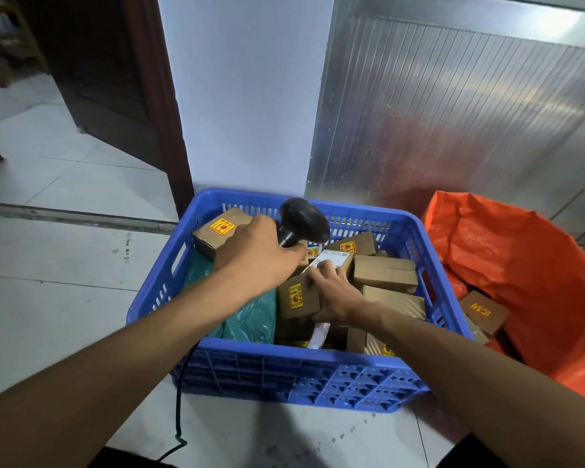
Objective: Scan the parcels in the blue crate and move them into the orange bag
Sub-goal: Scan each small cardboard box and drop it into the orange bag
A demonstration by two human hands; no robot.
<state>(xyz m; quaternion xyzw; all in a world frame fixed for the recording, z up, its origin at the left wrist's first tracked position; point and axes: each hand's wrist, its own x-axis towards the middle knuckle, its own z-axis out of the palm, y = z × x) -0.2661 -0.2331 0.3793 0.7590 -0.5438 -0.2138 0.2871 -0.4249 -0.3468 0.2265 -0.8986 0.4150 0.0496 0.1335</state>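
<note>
A blue crate [284, 373] stands on the floor, filled with several brown cardboard parcels and a green plastic mailer [250, 319]. My left hand [254, 251] grips a black barcode scanner [303, 221], its head pointing down over the crate's middle. My right hand [335, 292] reaches into the crate and holds a small brown parcel [301, 298] with a yellow sticker and a white label at its far end. The orange bag [507, 265] stands open to the right of the crate, with a brown parcel [483, 312] inside.
A white wall panel [247, 96] and a ribbed metal sheet [453, 113] rise right behind the crate and bag. A dark wooden door frame [163, 106] stands at the back left. The scanner's black cable [178, 413] trails over the white tiled floor [65, 282].
</note>
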